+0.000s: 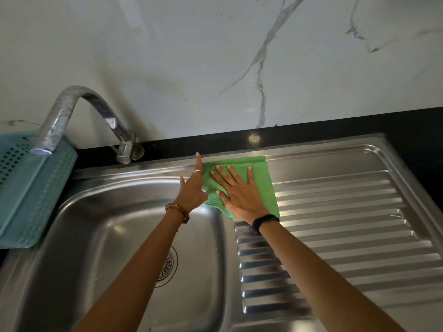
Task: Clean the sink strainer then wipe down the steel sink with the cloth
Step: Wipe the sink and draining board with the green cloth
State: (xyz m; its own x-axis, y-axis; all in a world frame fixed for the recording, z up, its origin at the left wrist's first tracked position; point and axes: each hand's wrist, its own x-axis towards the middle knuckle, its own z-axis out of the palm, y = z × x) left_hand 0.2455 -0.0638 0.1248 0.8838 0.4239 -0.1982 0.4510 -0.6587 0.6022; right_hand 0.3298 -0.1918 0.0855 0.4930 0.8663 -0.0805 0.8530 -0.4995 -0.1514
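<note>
A green cloth [261, 173] lies spread on the steel sink's [335, 212] ridged drainboard near the back rim. My right hand [239, 195] lies flat on the cloth with fingers spread, pressing it down. My left hand [191, 190] rests at the cloth's left edge, index finger stretched toward the back rim, other fingers on or under the cloth edge. The sink strainer [167, 267] sits in the drain at the bottom of the basin, partly hidden behind my left forearm.
A curved steel tap [79, 111] arches over the basin's back left. A teal perforated plastic basket [28, 188] stands at the sink's left edge. A black counter strip and a white marble wall run behind the sink.
</note>
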